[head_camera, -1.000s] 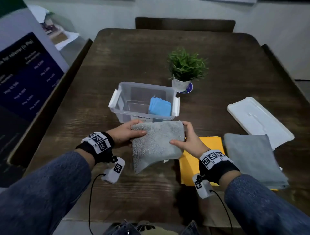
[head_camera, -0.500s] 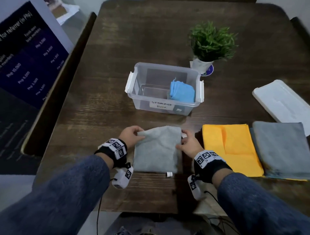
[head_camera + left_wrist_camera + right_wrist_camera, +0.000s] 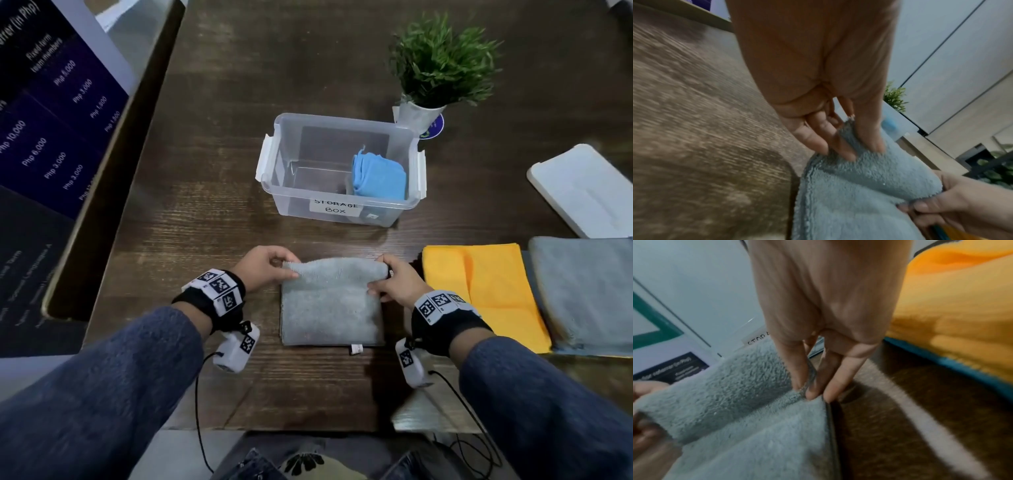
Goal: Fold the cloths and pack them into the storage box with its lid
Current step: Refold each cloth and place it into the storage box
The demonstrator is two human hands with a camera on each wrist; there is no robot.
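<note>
Grey terry fills both wrist views, so little else of the table (image 3: 212,212) shows there, and both are blurred. In the head view the white lid (image 3: 582,195) is cut off at the right edge, as is the second grey cloth (image 3: 585,291), which lies on the yellow cloth (image 3: 493,291) and hides its right part. A thin blue edge under the yellow one shows in the right wrist view; what it belongs to cannot be made out.

The grey cloth (image 3: 330,308) being folded lies flat on the table just in front of the storage box (image 3: 298,209), with its far edge lifted and rolled toward the person. That edge is in the grip at both ends: the left hand (image 3: 265,269) pinches the far left corner between thumb and fingers (image 3: 830,142), and the right hand (image 3: 397,281) pinches the far right corner the same way.

Counted: two grey cloths, one yellow, one blue cloth (image 3: 378,176) folded inside the box at its right end; one box, one lid, one potted plant (image 3: 442,61) behind the box.
</note>
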